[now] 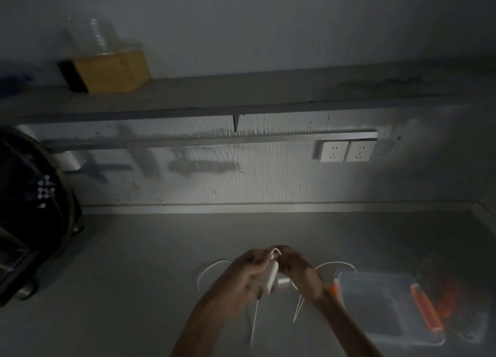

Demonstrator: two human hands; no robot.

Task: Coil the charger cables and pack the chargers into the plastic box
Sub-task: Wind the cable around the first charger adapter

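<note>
A white charger (271, 276) is gripped in my left hand (245, 273) above the grey counter. Close against it on the right, my right hand (300, 269) pinches its thin white cable (276, 250) where a small loop rises over the charger's top. More white cable (209, 271) trails in loose arcs on the counter to the left, to the right and down between my forearms. At the lower right stands the clear plastic box (386, 307), with orange clips on two sides. A second small white piece (283, 280) peeks out just behind the charger.
A dark backpack-like object (29, 209) stands at the left edge. Two white wall sockets (345, 150) sit on the back wall. On the shelf above is a cardboard box (110, 71). An orange-tinted clear lid (453, 295) lies to the right of the box. The scene is dim.
</note>
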